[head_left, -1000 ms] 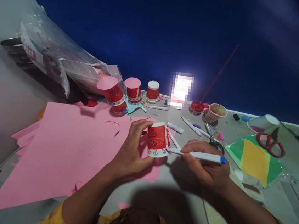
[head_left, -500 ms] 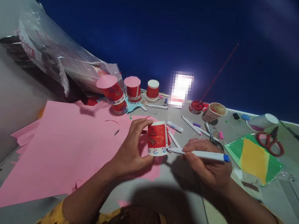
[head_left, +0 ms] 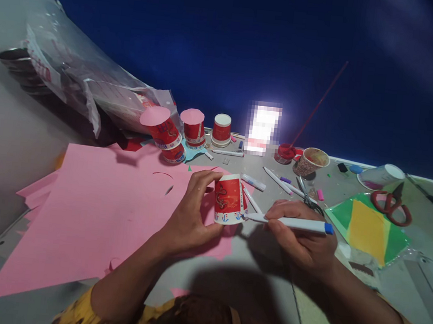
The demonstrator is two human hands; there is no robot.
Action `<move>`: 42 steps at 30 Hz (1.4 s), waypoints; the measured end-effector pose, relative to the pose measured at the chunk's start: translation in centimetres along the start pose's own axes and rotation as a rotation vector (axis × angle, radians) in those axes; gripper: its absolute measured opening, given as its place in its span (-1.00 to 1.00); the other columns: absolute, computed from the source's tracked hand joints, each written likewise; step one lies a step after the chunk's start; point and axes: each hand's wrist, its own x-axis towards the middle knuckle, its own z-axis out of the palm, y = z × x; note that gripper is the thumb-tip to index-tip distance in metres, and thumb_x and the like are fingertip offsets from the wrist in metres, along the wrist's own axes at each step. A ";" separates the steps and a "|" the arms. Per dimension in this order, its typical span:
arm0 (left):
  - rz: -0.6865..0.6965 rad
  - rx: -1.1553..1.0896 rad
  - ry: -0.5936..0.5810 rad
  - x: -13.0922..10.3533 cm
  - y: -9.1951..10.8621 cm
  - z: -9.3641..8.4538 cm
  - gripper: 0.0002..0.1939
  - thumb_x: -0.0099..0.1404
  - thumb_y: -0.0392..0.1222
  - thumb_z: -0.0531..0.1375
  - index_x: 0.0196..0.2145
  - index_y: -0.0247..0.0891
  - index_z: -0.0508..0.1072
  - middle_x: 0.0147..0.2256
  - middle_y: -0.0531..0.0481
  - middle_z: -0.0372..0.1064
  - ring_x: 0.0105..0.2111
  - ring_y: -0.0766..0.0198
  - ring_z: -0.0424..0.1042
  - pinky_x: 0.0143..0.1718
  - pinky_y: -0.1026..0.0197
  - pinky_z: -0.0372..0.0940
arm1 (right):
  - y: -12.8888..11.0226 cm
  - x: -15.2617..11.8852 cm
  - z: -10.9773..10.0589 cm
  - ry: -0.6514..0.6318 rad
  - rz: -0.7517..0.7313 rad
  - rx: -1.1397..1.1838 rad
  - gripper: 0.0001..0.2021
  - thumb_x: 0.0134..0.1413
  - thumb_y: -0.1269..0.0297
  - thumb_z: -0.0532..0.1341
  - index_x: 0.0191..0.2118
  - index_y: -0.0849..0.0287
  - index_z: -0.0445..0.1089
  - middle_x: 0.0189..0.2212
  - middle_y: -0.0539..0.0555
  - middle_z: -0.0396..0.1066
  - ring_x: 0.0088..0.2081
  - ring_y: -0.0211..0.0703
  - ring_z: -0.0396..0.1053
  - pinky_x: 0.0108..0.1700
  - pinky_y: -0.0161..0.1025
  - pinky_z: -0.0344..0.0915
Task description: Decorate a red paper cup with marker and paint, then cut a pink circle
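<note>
Near the middle of the table, my left hand (head_left: 192, 216) grips a red paper cup (head_left: 228, 197) from its left side, fingers at the top and thumb near the bottom. The cup is upside down, and its white lower band carries small blue and red marks. My right hand (head_left: 305, 238) is closed round a white marker (head_left: 295, 224) with a blue end. The marker's tip touches or nearly touches the band at the cup's lower right.
Pink paper (head_left: 91, 210) covers the left side. Behind stand stacked red cups (head_left: 165, 133), a paint pot (head_left: 285, 154) with a long stick and a patterned cup (head_left: 311, 162). Loose markers (head_left: 276, 180), red-handled scissors (head_left: 391, 209) and a green-yellow packet (head_left: 368, 229) lie rightward.
</note>
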 end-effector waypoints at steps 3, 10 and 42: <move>0.009 -0.004 0.003 0.0 0.0 0.0 -0.10 0.10 -0.38 0.33 0.35 0.07 0.17 0.28 -0.14 0.15 0.31 -0.12 0.24 0.28 -0.29 0.39 | 0.1 -0.1 0.1 -0.014 0.008 -0.005 -0.86 0.21 0.48 0.24 -0.26 0.09 0.50 -0.48 0.02 0.59 -0.50 -0.13 0.55 -0.43 -0.26 0.48; 0.012 -0.004 0.001 0.0 0.0 0.0 -0.11 0.12 -0.36 0.34 0.34 0.07 0.18 0.29 -0.14 0.16 0.30 -0.12 0.25 0.28 -0.29 0.39 | 0.0 0.0 -0.3 -0.015 0.001 -0.043 -0.85 0.21 0.49 0.25 -0.27 0.10 0.51 -0.47 0.03 0.59 -0.50 -0.13 0.56 -0.42 -0.26 0.48; 0.009 0.030 -0.047 0.1 0.3 -0.3 -0.16 0.14 -0.29 0.39 0.30 0.01 0.18 0.23 -0.15 0.16 0.28 -0.11 0.25 0.25 -0.22 0.40 | 0.2 -0.2 0.0 0.003 -0.011 0.040 -0.86 0.21 0.50 0.27 -0.25 0.11 0.53 -0.48 -0.01 0.56 -0.50 -0.18 0.51 -0.38 -0.26 0.47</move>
